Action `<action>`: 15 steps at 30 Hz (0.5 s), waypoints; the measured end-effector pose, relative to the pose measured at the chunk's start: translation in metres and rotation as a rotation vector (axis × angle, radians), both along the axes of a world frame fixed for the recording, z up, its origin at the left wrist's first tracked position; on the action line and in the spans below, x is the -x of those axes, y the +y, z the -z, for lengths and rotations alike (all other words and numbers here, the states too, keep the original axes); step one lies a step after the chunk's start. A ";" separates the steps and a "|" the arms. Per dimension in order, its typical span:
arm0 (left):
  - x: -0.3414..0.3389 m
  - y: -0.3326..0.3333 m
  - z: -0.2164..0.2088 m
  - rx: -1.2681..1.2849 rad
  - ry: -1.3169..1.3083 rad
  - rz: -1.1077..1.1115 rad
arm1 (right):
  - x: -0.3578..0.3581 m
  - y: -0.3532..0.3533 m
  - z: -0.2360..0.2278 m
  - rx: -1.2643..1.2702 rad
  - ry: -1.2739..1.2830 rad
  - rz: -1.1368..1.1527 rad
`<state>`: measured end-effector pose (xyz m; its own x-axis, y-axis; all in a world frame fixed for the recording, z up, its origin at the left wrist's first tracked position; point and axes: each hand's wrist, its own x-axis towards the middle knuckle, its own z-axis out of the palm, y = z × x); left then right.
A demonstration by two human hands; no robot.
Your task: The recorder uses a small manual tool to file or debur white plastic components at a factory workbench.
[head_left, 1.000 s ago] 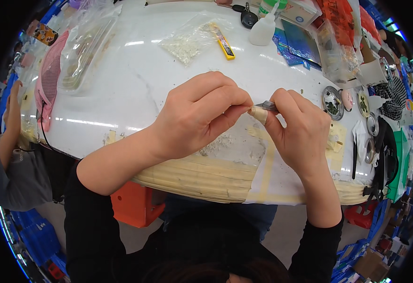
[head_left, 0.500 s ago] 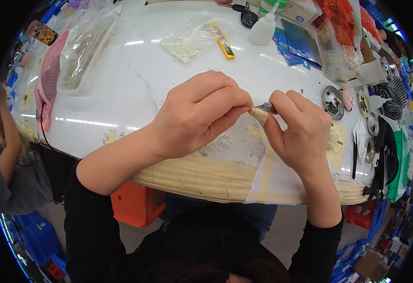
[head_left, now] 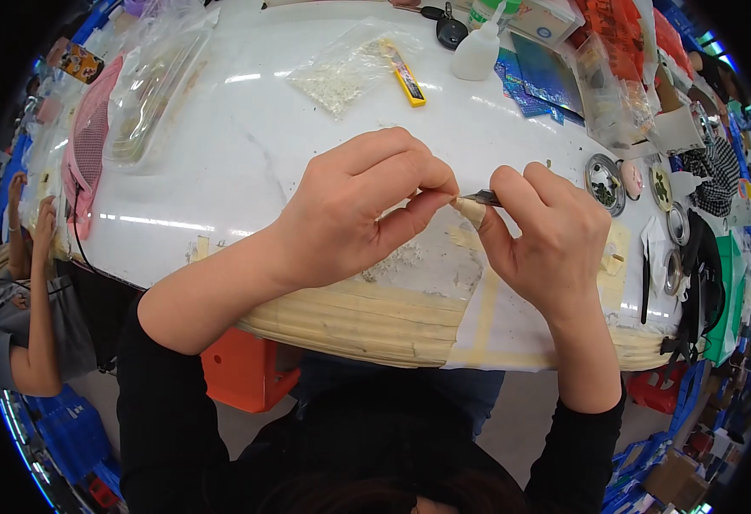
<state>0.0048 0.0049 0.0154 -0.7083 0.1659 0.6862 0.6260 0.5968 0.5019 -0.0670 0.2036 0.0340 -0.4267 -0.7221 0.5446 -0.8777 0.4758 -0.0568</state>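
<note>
Over the near middle of the table, my left hand is closed in a pinch at the tips of thumb and forefinger. Whatever it pinches is too small to name. My right hand grips a small grey blade between thumb and fingers, with its tip close to the left fingertips. Beige tape wraps the right thumb, which lies just under the blade and almost meets the left hand. Beneath the hands, white crumbs are scattered on the tabletop.
Beyond my hands lie a clear bag of white bits, a yellow narrow case and a white squeeze bottle. Rightward are a round metal dish and black tweezers. Beige tape covers the table's front edge. Another person works at left.
The blade has tilted flatter, and my right hand has shifted very slightly right. My left thumb has bent a little away from the forefinger. At left, the other person's arms have moved.
</note>
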 end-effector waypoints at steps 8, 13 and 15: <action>-0.001 0.001 0.000 -0.057 -0.081 0.029 | 0.001 0.002 0.000 -0.032 0.054 -0.006; -0.002 0.000 0.000 -0.164 -0.191 0.052 | 0.002 0.001 -0.001 -0.024 0.043 -0.031; -0.002 -0.002 0.000 -0.214 -0.267 0.077 | 0.003 0.001 0.000 -0.015 0.031 -0.021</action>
<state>0.0065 0.0029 0.0149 -0.8582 0.0984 0.5037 0.4953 0.4165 0.7624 -0.0699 0.2050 0.0343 -0.3941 -0.7388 0.5467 -0.8888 0.4577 -0.0222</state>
